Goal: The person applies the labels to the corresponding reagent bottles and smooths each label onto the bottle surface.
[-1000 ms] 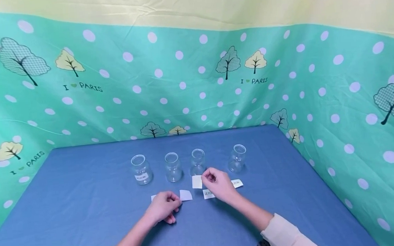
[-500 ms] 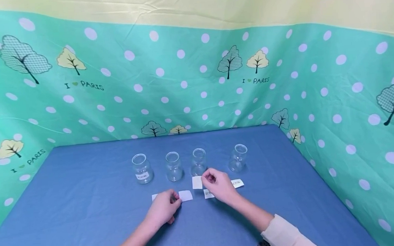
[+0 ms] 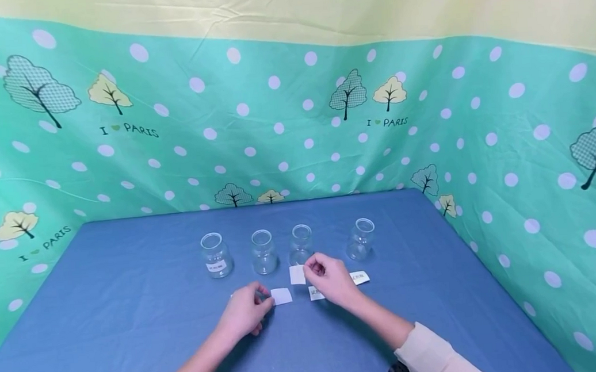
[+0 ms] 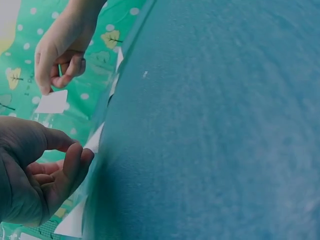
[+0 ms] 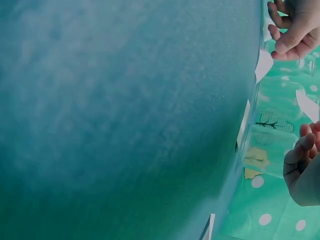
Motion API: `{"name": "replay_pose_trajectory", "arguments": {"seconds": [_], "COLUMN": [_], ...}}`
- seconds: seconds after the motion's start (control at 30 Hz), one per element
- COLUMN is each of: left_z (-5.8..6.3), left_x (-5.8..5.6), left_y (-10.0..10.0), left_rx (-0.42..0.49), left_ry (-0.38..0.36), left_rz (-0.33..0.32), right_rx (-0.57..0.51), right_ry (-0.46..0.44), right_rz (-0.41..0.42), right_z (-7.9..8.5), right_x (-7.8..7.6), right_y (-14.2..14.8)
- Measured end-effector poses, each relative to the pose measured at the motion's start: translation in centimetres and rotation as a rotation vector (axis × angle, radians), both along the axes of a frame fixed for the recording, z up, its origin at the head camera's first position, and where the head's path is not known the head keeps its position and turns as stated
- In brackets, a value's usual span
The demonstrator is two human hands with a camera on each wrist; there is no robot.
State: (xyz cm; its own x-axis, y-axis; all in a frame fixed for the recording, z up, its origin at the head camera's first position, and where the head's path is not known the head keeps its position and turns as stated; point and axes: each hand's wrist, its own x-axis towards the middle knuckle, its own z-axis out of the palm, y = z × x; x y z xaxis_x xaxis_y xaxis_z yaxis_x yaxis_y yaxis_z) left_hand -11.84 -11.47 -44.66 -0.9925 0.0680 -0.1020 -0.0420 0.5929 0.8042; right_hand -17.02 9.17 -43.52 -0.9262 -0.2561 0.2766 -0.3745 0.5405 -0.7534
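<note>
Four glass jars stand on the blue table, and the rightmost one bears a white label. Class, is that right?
The side is wrong: the head view shows the leftmost jar bearing the white label. Four glass jars do stand on the blue table.

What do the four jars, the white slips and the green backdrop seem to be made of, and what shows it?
Jars: probably clear, glossy glass, though hard plastic is possible; the table shows through and they glint. White slips: likely smooth matte paper, thin with crisp edges. Green backdrop: probably printed fabric, slight sheen; it creases.
</note>
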Motion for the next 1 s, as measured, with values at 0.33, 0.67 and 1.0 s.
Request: {"name": "replay_pose_trajectory", "arguments": {"seconds": [0.33, 0.67, 1.0], "left_z": [0.8, 1.2, 1.7], "left_x": [-0.5, -0.7, -0.9], "left_y": [-0.2, -0.2, 0.2], "left_rx": [0.017, 0.121, 0.236], "left_ry": [0.057, 0.128, 0.130], "left_rz": [0.010, -0.029, -0.063], "right_rx": [0.044, 0.151, 0.211], "right_ry": [0.046, 0.112, 0.214], "right_rz": [0.001, -0.004, -0.008], "right_z": [0.5, 1.1, 1.3], "right_x": [0.2, 0.5, 0.8], "right_y": [-0.4, -1.1, -1.6]}}
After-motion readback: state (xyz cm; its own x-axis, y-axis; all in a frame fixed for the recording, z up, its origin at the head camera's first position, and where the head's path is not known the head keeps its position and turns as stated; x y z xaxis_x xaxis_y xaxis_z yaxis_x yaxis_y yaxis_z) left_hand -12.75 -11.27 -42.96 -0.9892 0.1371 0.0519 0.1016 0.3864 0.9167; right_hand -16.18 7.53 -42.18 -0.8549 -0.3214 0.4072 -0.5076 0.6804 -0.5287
